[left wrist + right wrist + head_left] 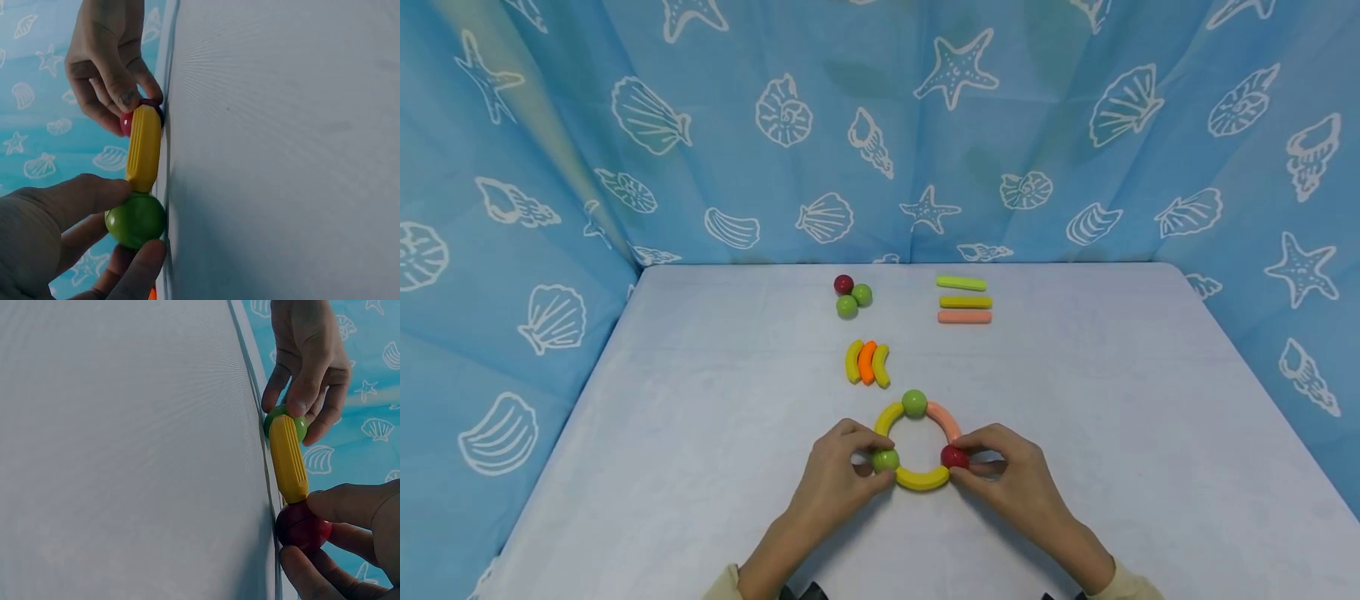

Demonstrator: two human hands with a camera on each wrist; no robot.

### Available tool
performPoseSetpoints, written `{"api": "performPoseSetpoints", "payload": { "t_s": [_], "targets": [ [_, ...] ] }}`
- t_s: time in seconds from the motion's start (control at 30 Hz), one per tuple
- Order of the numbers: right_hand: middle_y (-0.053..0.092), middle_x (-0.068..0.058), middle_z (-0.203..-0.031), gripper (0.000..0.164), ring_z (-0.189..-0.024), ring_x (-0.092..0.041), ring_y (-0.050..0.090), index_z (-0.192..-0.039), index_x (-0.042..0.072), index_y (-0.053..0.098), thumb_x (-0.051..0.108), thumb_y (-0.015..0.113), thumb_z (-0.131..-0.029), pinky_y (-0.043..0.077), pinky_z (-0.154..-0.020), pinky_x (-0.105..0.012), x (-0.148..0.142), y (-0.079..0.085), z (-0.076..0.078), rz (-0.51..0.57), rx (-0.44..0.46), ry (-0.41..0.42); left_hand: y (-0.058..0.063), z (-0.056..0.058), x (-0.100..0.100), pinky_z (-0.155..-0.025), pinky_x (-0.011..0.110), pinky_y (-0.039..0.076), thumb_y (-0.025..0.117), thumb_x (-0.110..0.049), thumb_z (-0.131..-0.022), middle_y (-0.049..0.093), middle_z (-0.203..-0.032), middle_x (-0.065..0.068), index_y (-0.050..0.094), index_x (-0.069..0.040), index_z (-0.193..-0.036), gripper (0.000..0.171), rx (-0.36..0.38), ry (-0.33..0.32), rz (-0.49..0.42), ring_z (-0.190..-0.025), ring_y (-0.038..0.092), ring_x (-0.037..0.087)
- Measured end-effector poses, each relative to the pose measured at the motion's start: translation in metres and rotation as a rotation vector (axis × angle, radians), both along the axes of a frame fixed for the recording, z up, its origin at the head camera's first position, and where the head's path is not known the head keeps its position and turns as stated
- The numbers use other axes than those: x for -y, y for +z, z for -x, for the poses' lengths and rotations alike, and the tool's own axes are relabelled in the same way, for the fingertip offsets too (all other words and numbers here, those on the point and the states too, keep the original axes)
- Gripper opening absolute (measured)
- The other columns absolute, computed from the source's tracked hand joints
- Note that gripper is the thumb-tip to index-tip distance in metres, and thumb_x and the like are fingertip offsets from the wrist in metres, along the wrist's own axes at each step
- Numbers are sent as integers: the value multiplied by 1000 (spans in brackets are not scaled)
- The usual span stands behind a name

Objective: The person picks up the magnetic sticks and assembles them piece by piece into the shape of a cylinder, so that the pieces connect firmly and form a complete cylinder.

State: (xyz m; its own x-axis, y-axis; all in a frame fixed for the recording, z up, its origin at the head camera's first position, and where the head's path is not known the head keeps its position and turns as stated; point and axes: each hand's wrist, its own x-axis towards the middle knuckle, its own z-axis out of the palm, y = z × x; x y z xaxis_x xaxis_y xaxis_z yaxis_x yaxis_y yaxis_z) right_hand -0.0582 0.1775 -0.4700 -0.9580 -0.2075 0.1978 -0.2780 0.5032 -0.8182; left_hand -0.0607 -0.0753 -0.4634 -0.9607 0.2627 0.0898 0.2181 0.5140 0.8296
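A ring of curved sticks and balls lies on the white table, nearest me. My left hand pinches the green ball at its left, thumb and fingers around it. At the right side, my right hand pinches the red ball. Between these two balls runs a yellow curved stick, its ends meeting both. Another green ball tops the ring, joined by a second yellow curved stick and a pink curved stick. Both wrist views show the front yellow stick between the held balls.
Beyond the ring lie curved sticks, two yellow and one orange. Farther back sit a dark red ball with two green balls, and straight sticks in lime, yellow and pink. A blue shell-patterned curtain borders the table.
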Motion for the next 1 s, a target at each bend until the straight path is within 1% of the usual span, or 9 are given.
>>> {"api": "performPoseSetpoints", "payload": {
  "t_s": [0.1, 0.33, 0.73, 1.0],
  "targets": [
    [68, 7, -97, 39, -90, -11, 67, -101, 16, 74, -2, 89, -70, 58, -69, -24, 1, 0, 0, 9, 3, 0, 1, 0, -1, -73, 19, 56, 83, -6, -78, 58, -96, -2, 77, -10, -102, 25, 17, 23, -12, -87, 60, 14],
    [67, 8, -97, 38, -91, -11, 67, -101, 17, 74, -1, 88, -71, 58, -69, -24, 1, 1, -2, 8, 31, -24, 2, -1, -2, -75, 19, 56, 84, -4, -77, 60, -96, -2, 78, -10, -102, 26, 54, 49, -36, -90, 61, 13],
    [68, 6, -97, 38, -91, -12, 68, -100, 15, 74, -4, 88, -70, 59, -69, -24, 1, -1, -4, 51, 35, -19, 2, 0, -2, -74, 18, 55, 85, -4, -77, 62, -96, -3, 79, -12, -102, 27, 85, 72, -12, -91, 62, 14],
    [68, 6, -98, 40, -91, -12, 68, -102, 15, 74, -4, 88, -70, 59, -69, -25, 1, -1, -4, 53, 34, -11, 3, 1, -1, -74, 19, 55, 84, -4, -77, 62, -96, -4, 79, -12, -103, 27, 86, 64, -9, -92, 61, 14]
  ]
}}
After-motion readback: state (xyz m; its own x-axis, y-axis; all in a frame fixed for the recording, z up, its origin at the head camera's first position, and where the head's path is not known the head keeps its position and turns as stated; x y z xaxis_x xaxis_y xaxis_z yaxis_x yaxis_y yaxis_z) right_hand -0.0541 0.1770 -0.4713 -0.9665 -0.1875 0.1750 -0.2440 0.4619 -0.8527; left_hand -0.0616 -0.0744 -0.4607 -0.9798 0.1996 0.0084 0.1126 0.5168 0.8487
